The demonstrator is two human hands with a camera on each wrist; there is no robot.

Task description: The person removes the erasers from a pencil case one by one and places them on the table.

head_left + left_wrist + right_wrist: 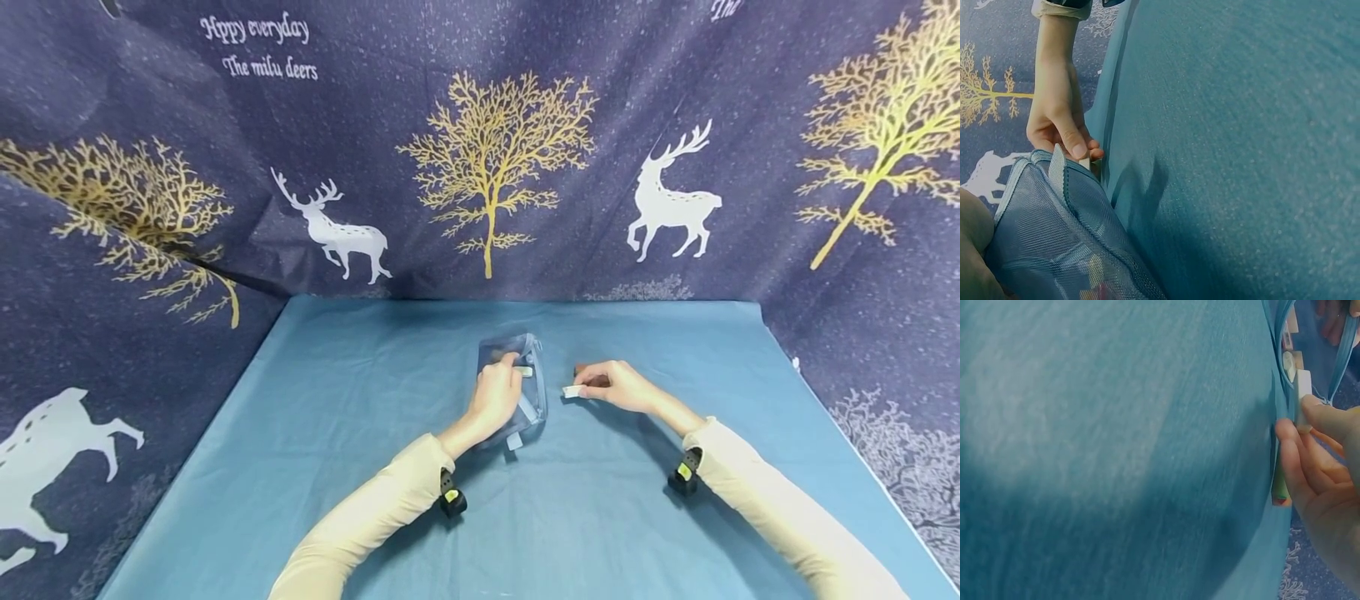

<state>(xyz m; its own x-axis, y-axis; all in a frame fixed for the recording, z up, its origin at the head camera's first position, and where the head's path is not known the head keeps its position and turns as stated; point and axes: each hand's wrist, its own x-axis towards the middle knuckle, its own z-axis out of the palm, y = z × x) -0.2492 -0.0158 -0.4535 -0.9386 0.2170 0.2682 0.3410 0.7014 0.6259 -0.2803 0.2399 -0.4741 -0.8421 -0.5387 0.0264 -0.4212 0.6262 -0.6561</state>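
Observation:
My left hand (495, 393) holds the far-left part of a blue mesh zip pouch (542, 392), whose mouth gapes toward the right. Through the mesh show several small items, among them a pale yellow-green piece (524, 371). In the left wrist view only the edge of that hand appears, beside the pouch (1041, 219). Right of the pouch, my right hand (618, 385) pinches a small white block (1303, 394) between thumb and fingertips. In the right wrist view the block overlaps the pouch's mouth. Just behind these fingers is a small green piece with an orange-brown end (1280, 487).
A blue cloth (360, 400) covers the table. Behind it and at both sides hangs a dark curtain (450, 250) with printed deer and gold trees. A small white tag (514, 441) sticks out at the pouch's near end.

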